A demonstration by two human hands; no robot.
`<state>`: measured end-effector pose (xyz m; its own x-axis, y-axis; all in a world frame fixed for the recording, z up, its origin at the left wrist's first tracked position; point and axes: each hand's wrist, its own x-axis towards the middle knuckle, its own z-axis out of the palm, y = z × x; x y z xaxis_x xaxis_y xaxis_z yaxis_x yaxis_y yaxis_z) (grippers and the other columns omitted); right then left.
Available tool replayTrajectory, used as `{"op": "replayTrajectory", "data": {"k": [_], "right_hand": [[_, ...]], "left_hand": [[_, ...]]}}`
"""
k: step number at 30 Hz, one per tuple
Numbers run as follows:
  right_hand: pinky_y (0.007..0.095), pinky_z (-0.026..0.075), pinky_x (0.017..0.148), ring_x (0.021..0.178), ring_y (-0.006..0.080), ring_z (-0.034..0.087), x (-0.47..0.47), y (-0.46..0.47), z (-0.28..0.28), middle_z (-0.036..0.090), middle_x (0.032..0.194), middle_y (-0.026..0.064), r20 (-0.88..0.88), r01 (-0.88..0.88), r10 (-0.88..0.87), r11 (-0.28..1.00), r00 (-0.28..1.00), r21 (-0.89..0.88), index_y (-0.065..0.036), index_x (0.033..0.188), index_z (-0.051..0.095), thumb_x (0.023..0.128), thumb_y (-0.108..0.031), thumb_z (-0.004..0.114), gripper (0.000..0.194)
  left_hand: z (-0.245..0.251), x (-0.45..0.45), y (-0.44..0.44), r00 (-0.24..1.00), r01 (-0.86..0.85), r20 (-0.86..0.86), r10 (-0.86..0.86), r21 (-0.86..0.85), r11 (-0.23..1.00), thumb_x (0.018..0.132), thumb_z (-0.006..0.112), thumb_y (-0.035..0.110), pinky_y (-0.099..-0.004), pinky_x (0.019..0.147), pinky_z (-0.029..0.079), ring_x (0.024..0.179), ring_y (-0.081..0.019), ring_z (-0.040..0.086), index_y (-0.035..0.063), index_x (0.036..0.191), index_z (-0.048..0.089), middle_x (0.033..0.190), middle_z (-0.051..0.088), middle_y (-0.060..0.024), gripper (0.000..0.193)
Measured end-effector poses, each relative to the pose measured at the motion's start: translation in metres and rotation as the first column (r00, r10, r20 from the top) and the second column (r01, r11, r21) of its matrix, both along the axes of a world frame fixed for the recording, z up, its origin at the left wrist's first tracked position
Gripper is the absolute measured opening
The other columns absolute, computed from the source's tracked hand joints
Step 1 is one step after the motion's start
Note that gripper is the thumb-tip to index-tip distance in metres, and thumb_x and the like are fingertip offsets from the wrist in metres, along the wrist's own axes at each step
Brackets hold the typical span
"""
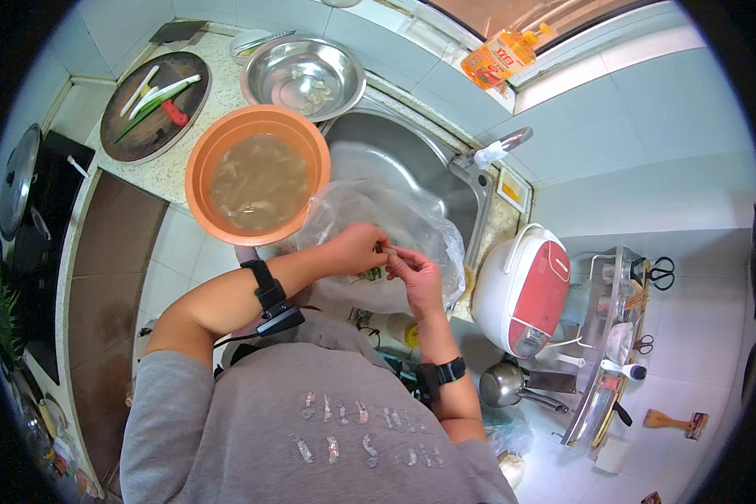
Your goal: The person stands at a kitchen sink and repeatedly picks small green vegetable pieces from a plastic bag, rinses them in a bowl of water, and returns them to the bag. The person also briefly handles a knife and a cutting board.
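Note:
My left hand (359,249) and my right hand (418,272) meet fingertip to fingertip, pinching a small greyish piece (389,251) between them, perhaps a shrimp. Fingers cover most of it. Beneath them a clear plastic bag (441,227) spreads open at the sink's near edge, with some green scraps (372,274) inside. Left of the bag stands an orange plastic basin (196,173) of cloudy water, in which pale pieces (261,208) resembling shrimp lie. Behind that, a stainless steel bowl (271,69) contains several small pale pieces (315,94).
The steel sink (384,135) with its faucet (494,150) lies beyond the bag. A round cutting board (116,132) at left bears scallions (164,94) and a red-handled knife (175,113). A white-and-red rice cooker (498,283) stands at right. An orange bottle (501,58) is on the sill.

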<state>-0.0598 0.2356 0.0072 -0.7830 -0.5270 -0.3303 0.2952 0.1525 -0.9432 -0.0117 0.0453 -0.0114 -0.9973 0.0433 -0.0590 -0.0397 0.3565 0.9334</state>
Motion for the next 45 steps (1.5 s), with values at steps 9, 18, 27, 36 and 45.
{"op": "replayTrajectory", "data": {"k": [9, 18, 27, 36, 45], "right_hand": [[0.0275, 0.048, 0.059, 0.066, 0.0134, 0.06, -0.009, -0.001, 0.003, 0.064, 0.081, 0.0044, 0.309, 0.16, -0.146, 0.987, 0.94, -0.02, 0.0, 0.114, 0.066, 0.093, -0.012, 0.067, 0.024], [0.0301, 0.053, 0.061, 0.068, 0.0173, 0.064, -0.01, 0.006, -0.005, 0.064, 0.078, 0.0046, 0.473, 0.295, -0.215, 0.95, 0.854, -0.1, 0.0, 0.108, 0.066, 0.098, -0.015, 0.059, 0.019], [0.0372, 0.059, 0.069, 0.078, 0.0255, 0.068, -0.008, 0.009, -0.01, 0.065, 0.083, 0.0105, 0.59, 0.348, -0.192, 0.923, 0.784, -0.162, 0.001, 0.103, 0.064, 0.099, -0.015, 0.057, 0.018], [0.029, 0.055, 0.067, 0.077, 0.0168, 0.066, -0.004, -0.018, -0.001, 0.067, 0.084, 0.0065, 0.477, 0.209, -0.105, 0.963, 0.873, -0.169, -0.001, 0.097, 0.066, 0.093, -0.019, 0.069, 0.019], [0.0255, 0.047, 0.058, 0.068, 0.0118, 0.06, 0.003, -0.045, -0.002, 0.066, 0.084, 0.0057, 0.289, -0.033, 0.076, 0.988, 0.954, -0.151, 0.001, 0.097, 0.067, 0.086, -0.017, 0.075, 0.022]], "left_hand": [[-0.005, 0.009, -0.017, 0.995, -0.101, -0.01, 0.102, -0.197, 0.975, 0.081, 0.073, 0.019, -0.0414, 0.071, 0.053, 0.079, -0.0328, 0.068, 0.003, 0.091, 0.072, 0.083, 0.07, -0.0167, 0.019], [-0.013, 0.008, -0.009, 0.996, -0.049, -0.09, 0.017, -0.359, 0.932, 0.08, 0.073, 0.016, -0.0455, 0.075, 0.053, 0.082, -0.0371, 0.066, 0.0034, 0.092, 0.071, 0.086, 0.068, -0.0171, 0.017], [-0.023, 0.001, -0.014, 0.997, -0.08, -0.024, 0.078, -0.111, 0.991, 0.083, 0.066, 0.012, -0.0413, 0.077, 0.054, 0.085, -0.0305, 0.067, 0.0021, 0.107, 0.07, 0.096, 0.069, -0.0179, 0.026], [0.008, -0.001, -0.034, 0.88, -0.365, 0.474, 0.009, 0.667, 0.65, 0.098, 0.042, -0.007, -0.0305, 0.093, 0.053, 0.114, -0.0229, 0.061, -0.0065, 0.127, 0.053, 0.122, 0.061, -0.0161, 0.031], [0.019, -0.001, -0.034, 0.869, -0.461, 0.493, 0.045, 0.774, 0.434, 0.102, 0.046, 0.001, -0.0373, 0.1, 0.052, 0.125, -0.0278, 0.056, -0.0013, 0.121, 0.055, 0.13, 0.059, -0.0189, 0.021]]}}
